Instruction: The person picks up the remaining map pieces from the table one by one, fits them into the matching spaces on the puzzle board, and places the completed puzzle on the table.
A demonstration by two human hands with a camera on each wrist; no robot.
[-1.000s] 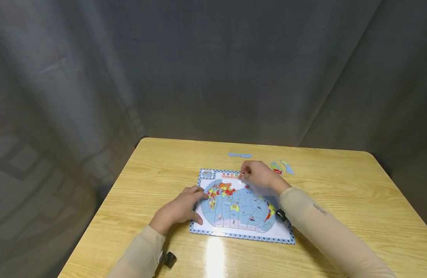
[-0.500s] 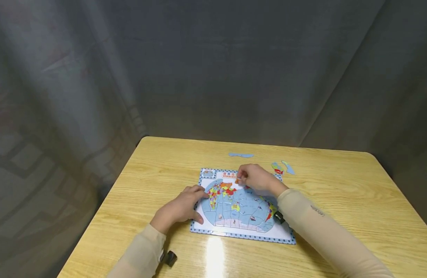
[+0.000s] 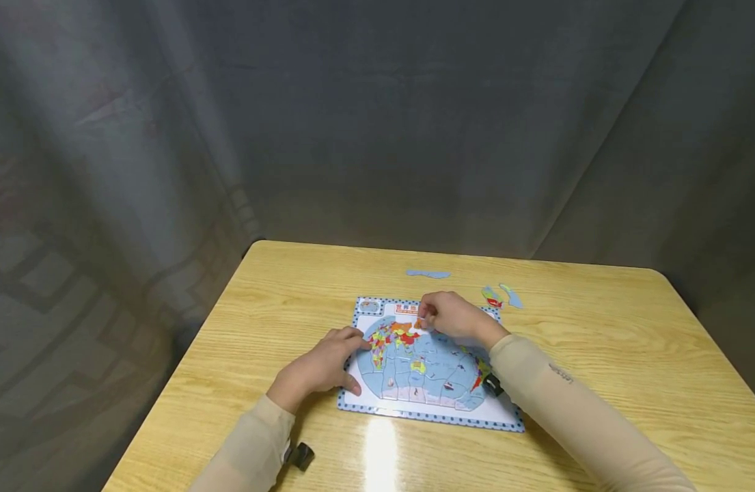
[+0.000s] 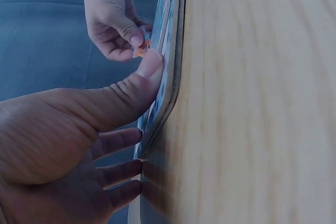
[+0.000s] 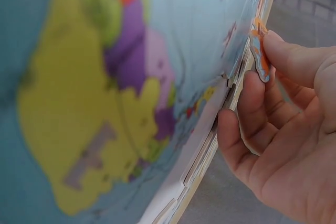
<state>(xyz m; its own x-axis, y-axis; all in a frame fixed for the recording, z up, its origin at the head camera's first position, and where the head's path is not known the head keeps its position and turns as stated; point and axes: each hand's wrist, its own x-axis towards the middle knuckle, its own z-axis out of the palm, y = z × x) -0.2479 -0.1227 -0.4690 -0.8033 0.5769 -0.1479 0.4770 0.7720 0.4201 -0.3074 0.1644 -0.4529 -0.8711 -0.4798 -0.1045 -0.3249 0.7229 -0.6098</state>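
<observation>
A world-map jigsaw board (image 3: 429, 418) with a blue dotted border lies on the table. Along its left edge rests my left hand (image 3: 322, 362), fingers spread; in the left wrist view the thumb (image 4: 149, 69) presses the board's front border. My right hand (image 3: 454, 318) is over the upper part of the map. Between thumb and fingers it pinches a small orange and blue puzzle piece (image 5: 259, 51), tilted on edge in the right wrist view. The piece is close over the white gap at the map's top, right of the orange and red land pieces (image 3: 403, 333).
Behind the board lies a long blue puzzle piece (image 3: 428, 274). Two more loose pieces are at the back right, a red and green one (image 3: 492, 296) and a narrow blue one (image 3: 511, 296). A grey curtain (image 3: 377, 137) hangs behind the table (image 3: 598, 328).
My right hand has moved slightly left and nearer over the map's top gap, bringing the orange and blue puzzle piece with it. The left hand stays on the board's left edge.
</observation>
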